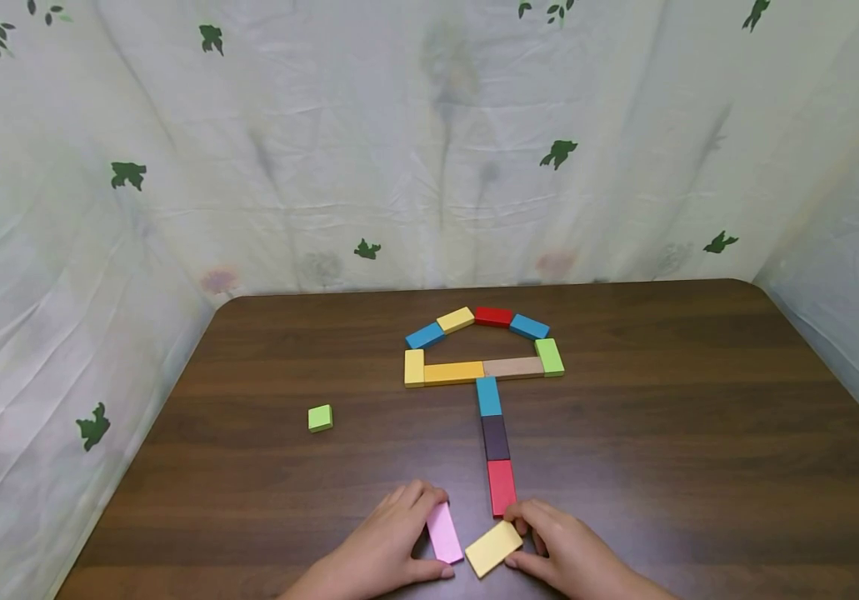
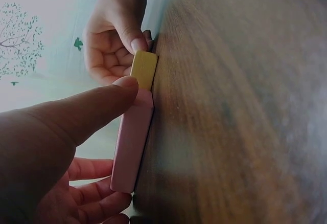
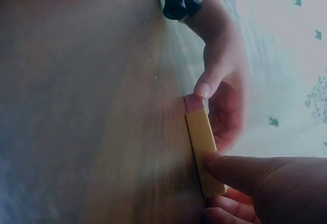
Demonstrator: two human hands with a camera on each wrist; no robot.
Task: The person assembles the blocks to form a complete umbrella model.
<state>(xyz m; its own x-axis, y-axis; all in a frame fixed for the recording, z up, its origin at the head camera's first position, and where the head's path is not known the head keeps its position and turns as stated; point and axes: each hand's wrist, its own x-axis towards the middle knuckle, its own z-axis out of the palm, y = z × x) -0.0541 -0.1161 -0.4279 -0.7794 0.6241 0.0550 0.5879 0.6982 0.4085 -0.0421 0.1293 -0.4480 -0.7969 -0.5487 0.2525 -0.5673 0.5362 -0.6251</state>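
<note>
My left hand [image 1: 392, 542] holds a pink block [image 1: 444, 533] lengthwise, thumb at its near end and fingertips at its far end. With thumb and fingers, my right hand [image 1: 567, 546] pinches a pale yellow block [image 1: 492, 550] that lies slanted on the table. In the left wrist view the yellow block [image 2: 144, 70] sits right at the end of the pink block [image 2: 133, 142]. Just beyond the hands, a red block [image 1: 501, 486], a dark purple block [image 1: 496, 437] and a blue block [image 1: 488, 397] form a straight column, the red one's near end close to my right fingertips.
Above the column, several blocks make a dome outline; its base has an orange block [image 1: 454, 372] and a tan block [image 1: 513, 367]. A small green block [image 1: 320, 418] stands alone to the left. Patterned white cloth [image 1: 429, 167] surrounds the brown wooden table [image 1: 699, 433] at back and sides.
</note>
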